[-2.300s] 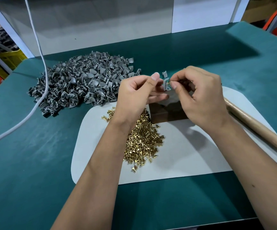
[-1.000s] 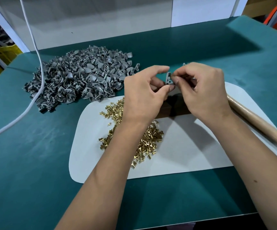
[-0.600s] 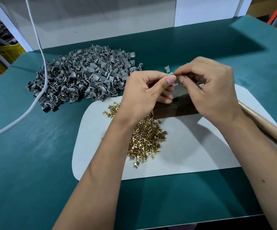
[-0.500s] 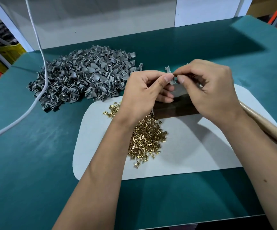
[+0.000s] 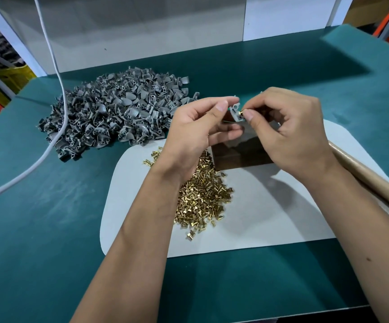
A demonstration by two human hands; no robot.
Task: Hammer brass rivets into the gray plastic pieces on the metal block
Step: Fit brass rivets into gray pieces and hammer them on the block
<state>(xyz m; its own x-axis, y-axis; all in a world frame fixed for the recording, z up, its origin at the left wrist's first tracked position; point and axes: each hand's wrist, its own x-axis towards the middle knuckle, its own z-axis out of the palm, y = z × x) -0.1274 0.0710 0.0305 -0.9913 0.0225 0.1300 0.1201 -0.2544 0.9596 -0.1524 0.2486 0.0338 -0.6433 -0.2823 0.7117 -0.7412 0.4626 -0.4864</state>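
My left hand (image 5: 195,131) holds a small gray plastic piece (image 5: 236,112) up above the table by its fingertips. My right hand (image 5: 289,131) pinches a brass rivet (image 5: 241,111) between thumb and forefinger, with the rivet's end against the piece. Below both hands, the dark metal block (image 5: 240,155) lies on a white mat (image 5: 282,217), partly hidden by them. A heap of brass rivets (image 5: 202,194) lies on the mat under my left wrist. A large pile of gray plastic pieces (image 5: 118,115) lies at the back left.
A wooden hammer handle (image 5: 370,180) lies along the mat's right edge; its head is out of sight. A white cable (image 5: 48,54) hangs down over the gray pile and trails off left across the green table (image 5: 48,229). A white wall panel stands at the back.
My hands have stayed together above the block. My left thumb and forefinger have spread a little, and the rivet in my right fingers now shows at the gray piece.
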